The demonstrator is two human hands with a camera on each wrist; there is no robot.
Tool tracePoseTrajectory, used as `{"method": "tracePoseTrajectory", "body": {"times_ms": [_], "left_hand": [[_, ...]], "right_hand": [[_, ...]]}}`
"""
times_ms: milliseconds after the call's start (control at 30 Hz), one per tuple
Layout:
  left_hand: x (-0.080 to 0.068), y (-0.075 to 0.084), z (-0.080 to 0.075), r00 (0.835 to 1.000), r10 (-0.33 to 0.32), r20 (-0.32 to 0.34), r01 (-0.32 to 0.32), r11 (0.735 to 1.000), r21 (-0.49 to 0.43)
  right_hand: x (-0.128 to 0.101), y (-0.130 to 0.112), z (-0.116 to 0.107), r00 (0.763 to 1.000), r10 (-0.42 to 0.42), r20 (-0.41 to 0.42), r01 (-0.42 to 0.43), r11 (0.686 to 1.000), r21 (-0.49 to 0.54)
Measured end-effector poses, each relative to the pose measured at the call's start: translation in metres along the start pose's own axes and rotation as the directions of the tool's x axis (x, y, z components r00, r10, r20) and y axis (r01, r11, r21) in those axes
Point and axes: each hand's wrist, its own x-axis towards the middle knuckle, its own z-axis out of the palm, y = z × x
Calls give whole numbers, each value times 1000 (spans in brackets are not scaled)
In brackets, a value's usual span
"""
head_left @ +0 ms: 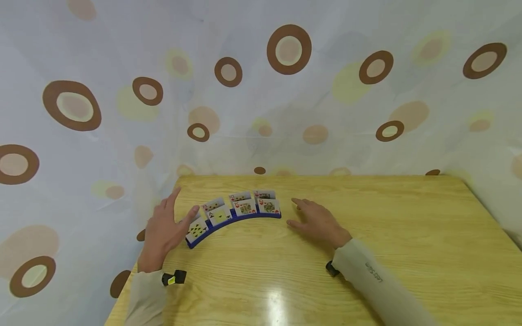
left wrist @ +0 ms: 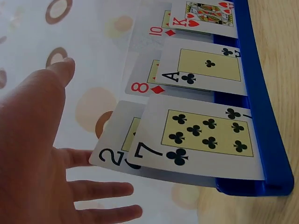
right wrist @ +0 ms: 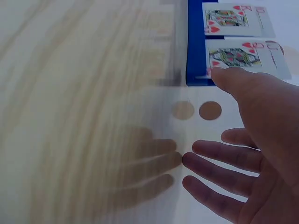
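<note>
A curved blue card holder (head_left: 240, 218) stands on the table with playing cards upright in two rows. Its front row holds the seven of clubs (left wrist: 201, 133), ace of clubs (left wrist: 205, 65), king of hearts (head_left: 245, 207) and queen of hearts (right wrist: 233, 55). Behind them show a two (left wrist: 112, 140), an eight of diamonds (left wrist: 140, 84), a ten of diamonds (left wrist: 154, 29) and a jack (head_left: 265, 194), each partly hidden. My left hand (head_left: 165, 226), fingers extended, is beside the holder's left end; whether a finger touches the two, I cannot tell. Right of the holder, my right hand (head_left: 320, 222) hovers with fingers spread, holding nothing.
The light wooden table (head_left: 367, 271) reaches back to a pale curtain (head_left: 253, 99) patterned with brown and yellow circles. That curtain also hangs close along the table's left side, near my left hand.
</note>
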Motion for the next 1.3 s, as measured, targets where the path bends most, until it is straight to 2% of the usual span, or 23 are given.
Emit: {"method": "tracePoseTrajectory", "body": {"times_ms": [100,200,300,400,467,733,933,1300], "left_hand": [[-4,-5,-1,992,-58,115,71,991,-112],[-7,-13,-1,972,-90,218,138,967,-214],[-11,-21,1,949,-98,301,174,956,-238],[-15,-29,7,936,-79,342,161,962,-219],[-17,-33,14,936,-63,346,143,967,-209],[-25,-42,36,953,-29,300,104,966,-236],[-28,-41,39,968,-23,252,77,975,-207],[-28,-42,42,973,-49,226,93,977,-189]], "right_hand": [[3,-3,6,1000,-1,-9,1,1000,10],[4,-5,9,999,-3,-32,4,1000,19],[6,-6,11,999,-8,-50,9,1000,22],[8,-5,13,998,-13,-62,15,999,33],[10,-5,14,998,-11,-67,14,999,52],[19,-8,22,997,-26,-70,34,993,117],[23,-12,28,997,-55,-58,62,992,112],[32,-18,34,999,15,-47,-2,962,273]]}}
